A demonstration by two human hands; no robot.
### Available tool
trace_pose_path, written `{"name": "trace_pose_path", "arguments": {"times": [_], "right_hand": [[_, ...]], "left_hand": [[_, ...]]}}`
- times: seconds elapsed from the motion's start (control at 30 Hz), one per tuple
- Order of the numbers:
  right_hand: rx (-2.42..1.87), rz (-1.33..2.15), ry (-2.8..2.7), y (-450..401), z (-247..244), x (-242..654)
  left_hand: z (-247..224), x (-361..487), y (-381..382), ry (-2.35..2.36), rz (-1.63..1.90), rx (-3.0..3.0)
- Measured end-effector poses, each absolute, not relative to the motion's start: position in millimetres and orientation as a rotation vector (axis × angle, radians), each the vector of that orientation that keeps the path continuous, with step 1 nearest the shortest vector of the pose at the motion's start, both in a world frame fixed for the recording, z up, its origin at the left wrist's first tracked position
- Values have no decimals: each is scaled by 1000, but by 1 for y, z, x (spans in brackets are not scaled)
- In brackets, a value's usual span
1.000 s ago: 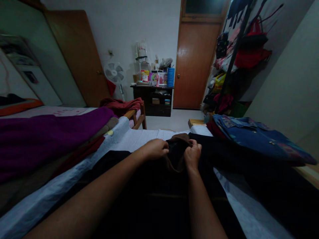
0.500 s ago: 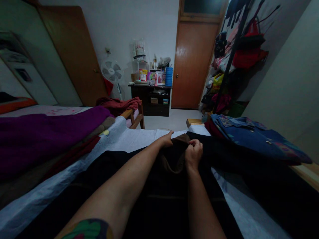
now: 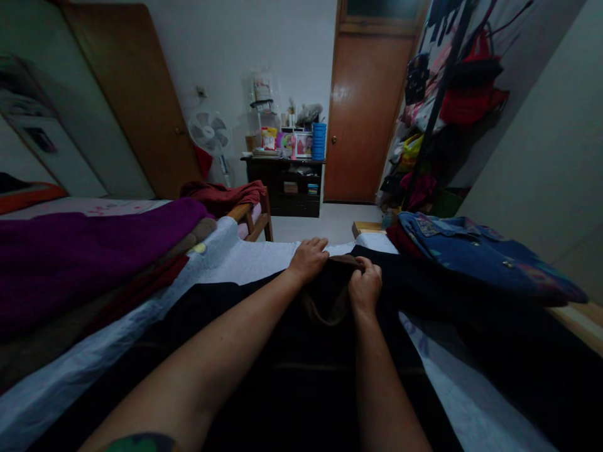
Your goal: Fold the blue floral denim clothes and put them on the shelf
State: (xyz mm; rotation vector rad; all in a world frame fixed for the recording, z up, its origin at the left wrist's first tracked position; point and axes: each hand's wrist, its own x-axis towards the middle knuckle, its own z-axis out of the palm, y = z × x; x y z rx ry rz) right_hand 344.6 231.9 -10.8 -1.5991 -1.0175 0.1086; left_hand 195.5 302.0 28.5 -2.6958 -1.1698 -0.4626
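Note:
A black long-sleeved jacket (image 3: 301, 402) with a brown-trimmed collar (image 3: 325, 318) lies spread across the bed, its sleeves stretched out to both sides. My left hand (image 3: 309, 258) is at the collar's left side, its fingers bent over the edge, with the fingertips partly hidden. On the other side, my right hand (image 3: 366, 285) pinches the collar between thumb and fingers. The neck opening shows as a dark loop between the two hands.
White bedding (image 3: 264, 254) lies under the jacket. A folded denim garment (image 3: 461, 245) is piled at the right, and a purple blanket (image 3: 103, 245) covers the left bed. Farther back stand a fan (image 3: 210, 132), a dark cabinet (image 3: 264, 188) and a wooden door (image 3: 367, 119).
My left hand has turned and lifted slightly, so its back and fingers now show over the collar's edge. The right hand keeps its pinch, and the collar lies a little flatter.

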Motion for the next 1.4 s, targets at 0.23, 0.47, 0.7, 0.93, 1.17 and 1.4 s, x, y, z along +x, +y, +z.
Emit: {"name": "trace_pose_path", "arguments": {"times": [0.23,0.47,0.7,0.93,1.17,1.4], "right_hand": [[-1494,256,-991,236,-17,346],[-1528,229,-897,238,-21,349],[-1572,215,-907,237,-19,348],[-1559,200,-911,236,-18,348],[-1474,279,-912,236,-14,347],[-1271,402,-973,235,-11,341]], "left_hand": [[23,202,289,-1339,-115,-2657],[29,188,280,-1534,-7,-2618],[67,161,215,-1287,115,-2857],[38,174,162,-1248,333,-3069],[29,167,171,-1379,-22,-2720],[67,145,197,-1258,-248,-2544]]}}
